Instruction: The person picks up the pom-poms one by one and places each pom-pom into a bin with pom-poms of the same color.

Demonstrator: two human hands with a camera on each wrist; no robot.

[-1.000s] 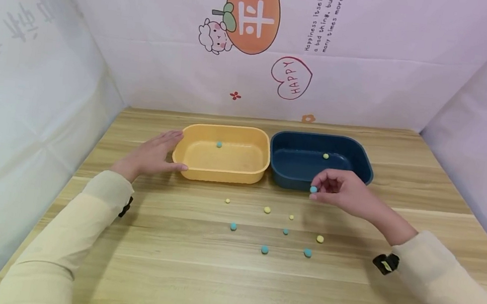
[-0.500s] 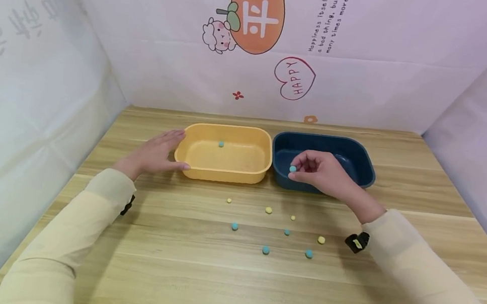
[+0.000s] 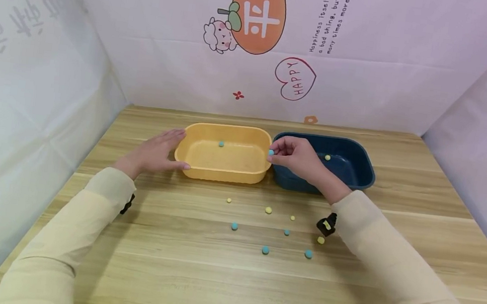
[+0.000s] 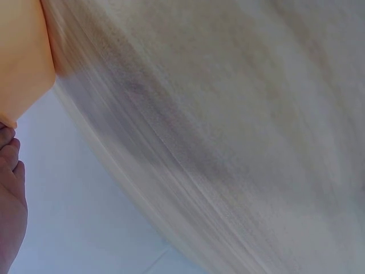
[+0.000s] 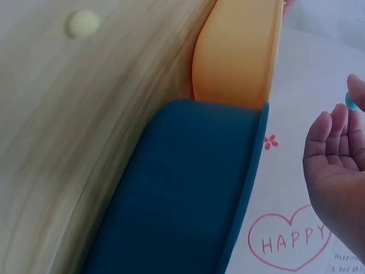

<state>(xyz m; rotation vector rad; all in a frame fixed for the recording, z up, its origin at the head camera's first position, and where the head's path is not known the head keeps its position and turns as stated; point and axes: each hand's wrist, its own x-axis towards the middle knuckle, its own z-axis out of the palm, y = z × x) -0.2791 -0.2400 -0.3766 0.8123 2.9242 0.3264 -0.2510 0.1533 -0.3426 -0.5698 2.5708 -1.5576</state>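
Between thumb and fingertips my right hand (image 3: 299,160) pinches a small blue ball (image 3: 271,152), held above where the two bins meet. In the right wrist view the blue ball (image 5: 351,101) shows at the fingertips. My left hand (image 3: 154,153) rests with extended fingers against the left end of the yellow bin (image 3: 222,176). One blue ball (image 3: 221,144) lies inside that bin. Inside the dark blue bin (image 3: 361,179), right beside it, lies a yellow ball (image 3: 327,158); the right hand hides part of this bin.
Several loose balls lie on the wooden table (image 3: 191,277) in front of the bins, among them a blue ball (image 3: 265,250) and a yellow ball (image 3: 268,210). A printed white sheet (image 3: 166,76) rises behind, with white sheets at both sides.
My right hand has carried the blue ball leftward and up, from the dark blue bin's front edge to the seam between the bins. The left hand stays at the yellow bin.
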